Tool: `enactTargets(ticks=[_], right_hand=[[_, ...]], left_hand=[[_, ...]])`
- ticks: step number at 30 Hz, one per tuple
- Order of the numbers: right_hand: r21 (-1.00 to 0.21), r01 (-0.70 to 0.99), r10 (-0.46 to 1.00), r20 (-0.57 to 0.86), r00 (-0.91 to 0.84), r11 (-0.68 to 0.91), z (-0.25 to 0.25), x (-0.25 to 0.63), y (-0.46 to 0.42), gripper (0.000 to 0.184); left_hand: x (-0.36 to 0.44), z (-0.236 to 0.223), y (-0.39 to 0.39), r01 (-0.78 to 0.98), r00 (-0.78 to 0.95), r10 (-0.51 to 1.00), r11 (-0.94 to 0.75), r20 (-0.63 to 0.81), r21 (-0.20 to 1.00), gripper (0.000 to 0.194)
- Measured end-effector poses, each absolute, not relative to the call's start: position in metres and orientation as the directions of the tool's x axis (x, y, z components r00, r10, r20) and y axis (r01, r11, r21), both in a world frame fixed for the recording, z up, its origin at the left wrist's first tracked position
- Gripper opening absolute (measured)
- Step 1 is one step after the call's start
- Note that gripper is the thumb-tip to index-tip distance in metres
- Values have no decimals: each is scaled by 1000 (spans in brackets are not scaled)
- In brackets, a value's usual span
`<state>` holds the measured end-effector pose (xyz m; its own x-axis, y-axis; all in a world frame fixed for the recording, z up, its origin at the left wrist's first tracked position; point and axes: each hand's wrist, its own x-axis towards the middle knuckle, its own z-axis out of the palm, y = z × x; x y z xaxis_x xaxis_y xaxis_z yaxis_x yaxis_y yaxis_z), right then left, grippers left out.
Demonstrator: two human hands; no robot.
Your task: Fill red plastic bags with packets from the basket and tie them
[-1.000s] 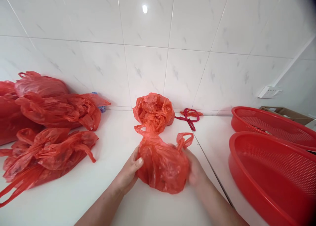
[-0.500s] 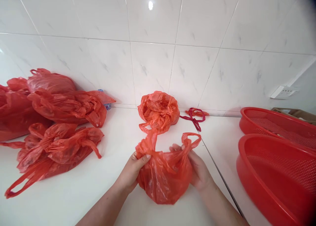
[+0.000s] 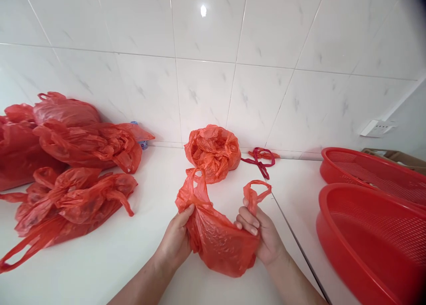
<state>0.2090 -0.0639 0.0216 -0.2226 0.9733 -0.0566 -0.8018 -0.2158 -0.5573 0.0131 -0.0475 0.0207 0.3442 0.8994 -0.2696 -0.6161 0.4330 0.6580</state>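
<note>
A thin red plastic bag (image 3: 222, 238) with two loop handles is stretched between my hands, low in the middle of the view. My left hand (image 3: 178, 236) pinches its left side below one handle, thumb on top. With fingers curled round the base of the other handle, my right hand (image 3: 259, 231) grips the right side. Both loops stand up above the hands. Whether anything is inside the bag, I cannot tell. Just beyond it, a crumpled heap of red plastic bags (image 3: 213, 152) rests near the wall.
Several filled red bags (image 3: 86, 140) crowd the left of the white table (image 3: 146, 269). A dark red strap (image 3: 261, 163) lies by the wall. On the right stand two red plastic baskets (image 3: 333, 220), past a seam in the table. A socket (image 3: 377, 128) sits on the tiled wall.
My right hand's fingers have curled over the front of the bag, round its handle base. The bag's top edge is pulled into a slant, and its left handle stands higher.
</note>
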Motion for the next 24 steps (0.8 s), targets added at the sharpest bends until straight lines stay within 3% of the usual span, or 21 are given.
enactTargets(ticks=[8,11,15,20,24], right_hand=[[-673,-694,961,-96,-259,-254,27,201,-66,21],[-749,-627,966,-70,-249,-216,29,197,-69,41],[-904,-400,962,-41,-271,-151,33,186,-80,48],[-993,-97,950,-28,-312,-62,41,174,-88,35],[-988,-50,964,-128,-234,-144,47,174,-85,75]], left_hand=[[18,23,-50,-524,308,885,464,-349,714,23],[20,24,-50,-531,268,890,457,-370,713,24],[22,22,-50,-508,284,889,457,-359,730,27],[21,16,-50,-499,306,899,432,-313,752,18],[22,15,-50,-470,341,901,412,-270,781,17]])
